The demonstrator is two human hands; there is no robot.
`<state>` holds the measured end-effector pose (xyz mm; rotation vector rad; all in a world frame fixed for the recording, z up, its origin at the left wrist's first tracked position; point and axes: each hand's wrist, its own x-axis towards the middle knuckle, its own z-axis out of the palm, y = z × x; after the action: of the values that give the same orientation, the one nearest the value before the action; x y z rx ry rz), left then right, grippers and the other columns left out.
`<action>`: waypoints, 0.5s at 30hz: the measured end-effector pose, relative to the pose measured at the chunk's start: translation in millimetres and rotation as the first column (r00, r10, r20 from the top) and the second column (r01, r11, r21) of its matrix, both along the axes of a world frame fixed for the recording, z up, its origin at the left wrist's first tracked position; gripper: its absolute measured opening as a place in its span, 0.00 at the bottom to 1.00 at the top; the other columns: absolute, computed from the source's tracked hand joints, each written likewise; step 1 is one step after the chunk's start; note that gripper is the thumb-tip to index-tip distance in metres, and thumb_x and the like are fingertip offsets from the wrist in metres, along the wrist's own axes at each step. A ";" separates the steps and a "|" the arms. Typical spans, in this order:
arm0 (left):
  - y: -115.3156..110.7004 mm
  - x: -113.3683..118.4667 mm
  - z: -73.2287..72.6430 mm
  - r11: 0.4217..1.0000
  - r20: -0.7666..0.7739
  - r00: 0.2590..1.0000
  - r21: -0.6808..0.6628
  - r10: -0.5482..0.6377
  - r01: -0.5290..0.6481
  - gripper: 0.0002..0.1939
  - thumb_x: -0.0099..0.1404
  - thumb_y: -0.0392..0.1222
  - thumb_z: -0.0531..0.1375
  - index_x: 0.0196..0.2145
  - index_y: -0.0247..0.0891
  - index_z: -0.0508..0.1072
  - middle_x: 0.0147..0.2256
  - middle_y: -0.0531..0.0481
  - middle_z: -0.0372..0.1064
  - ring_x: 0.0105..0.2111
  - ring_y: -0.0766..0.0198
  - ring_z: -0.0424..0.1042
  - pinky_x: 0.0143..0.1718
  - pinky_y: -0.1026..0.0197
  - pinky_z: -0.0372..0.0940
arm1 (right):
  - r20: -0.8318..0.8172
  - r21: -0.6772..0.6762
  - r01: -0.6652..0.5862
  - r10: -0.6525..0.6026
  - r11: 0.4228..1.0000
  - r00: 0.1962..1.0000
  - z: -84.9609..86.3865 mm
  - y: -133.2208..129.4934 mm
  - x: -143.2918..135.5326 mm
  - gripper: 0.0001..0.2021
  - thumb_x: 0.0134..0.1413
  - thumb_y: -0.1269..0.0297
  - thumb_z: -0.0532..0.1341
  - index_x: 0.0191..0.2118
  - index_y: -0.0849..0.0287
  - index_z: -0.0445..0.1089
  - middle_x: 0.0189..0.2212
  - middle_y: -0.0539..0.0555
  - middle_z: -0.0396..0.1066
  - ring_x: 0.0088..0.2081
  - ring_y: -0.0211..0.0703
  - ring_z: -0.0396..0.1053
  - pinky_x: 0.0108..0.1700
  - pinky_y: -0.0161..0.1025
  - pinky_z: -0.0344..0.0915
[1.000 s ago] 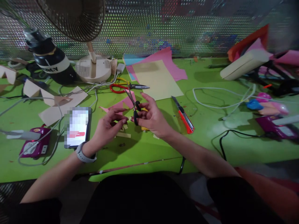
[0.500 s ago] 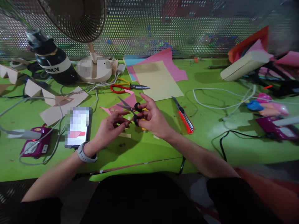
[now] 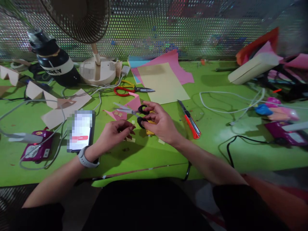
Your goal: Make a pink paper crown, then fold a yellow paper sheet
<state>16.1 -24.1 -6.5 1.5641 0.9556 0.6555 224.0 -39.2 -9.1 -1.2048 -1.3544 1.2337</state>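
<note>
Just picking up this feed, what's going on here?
A person's right hand holds black-handled scissors, blades parted and pointing left. The left hand is curled nearby; whether it pinches anything is too small to tell. Small paper scraps lie beside it. A red utility knife lies off to the right, a cream sheet beyond the hands.

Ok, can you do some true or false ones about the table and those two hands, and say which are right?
1. The right hand holds the black-handled scissors. True.
2. The red cutter is in the left hand. False: the red cutter lies on the green table.
3. The cream sheet lies over the big pink sheet. True.
4. The pale wrist strap is on the right arm. False: it is on the left arm.
5. The dark bottle stands right of the fan. False: it is left of the fan.
</note>
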 end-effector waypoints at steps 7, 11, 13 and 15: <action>8.6 -7.8 13.8 0.976 0.166 0.977 -0.195 0.134 -0.101 0.16 0.59 0.51 0.68 0.36 0.34 0.76 0.35 0.45 0.79 0.33 0.60 0.80 0.32 0.64 0.73 | -0.329 -0.311 -0.275 0.168 0.910 0.929 -0.3 -4.8 18.2 0.26 0.45 0.63 0.74 0.50 0.55 0.65 0.40 0.51 0.72 0.34 0.38 0.75 0.40 0.41 0.76; 8.9 -9.0 17.2 0.963 0.234 0.949 -0.216 0.212 -0.162 0.15 0.59 0.50 0.69 0.36 0.35 0.76 0.37 0.45 0.80 0.38 0.59 0.80 0.35 0.63 0.74 | -0.444 -0.383 -0.367 0.179 0.848 0.878 -3.5 -14.0 14.3 0.28 0.41 0.64 0.76 0.47 0.57 0.63 0.33 0.48 0.72 0.29 0.37 0.74 0.34 0.39 0.77; 8.3 -8.9 17.7 0.958 0.271 0.933 -0.225 0.237 -0.178 0.14 0.59 0.49 0.69 0.35 0.35 0.75 0.36 0.46 0.80 0.39 0.58 0.80 0.36 0.62 0.75 | -0.437 -0.415 -0.353 0.157 0.839 0.886 -5.2 -16.9 12.5 0.30 0.39 0.64 0.77 0.46 0.56 0.61 0.33 0.47 0.72 0.27 0.35 0.73 0.32 0.38 0.77; 7.8 -9.2 17.9 0.959 0.293 0.924 -0.212 0.246 -0.188 0.14 0.59 0.48 0.69 0.35 0.35 0.75 0.36 0.46 0.79 0.40 0.57 0.80 0.37 0.61 0.75 | -0.405 -0.421 -0.329 0.149 0.845 0.902 -6.3 -18.8 11.9 0.31 0.39 0.64 0.77 0.44 0.54 0.59 0.33 0.47 0.71 0.28 0.35 0.73 0.30 0.37 0.76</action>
<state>6.9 -16.3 11.4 1.1577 0.9230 0.9204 235.9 -57.9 -15.4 -1.0738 -0.9691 1.9591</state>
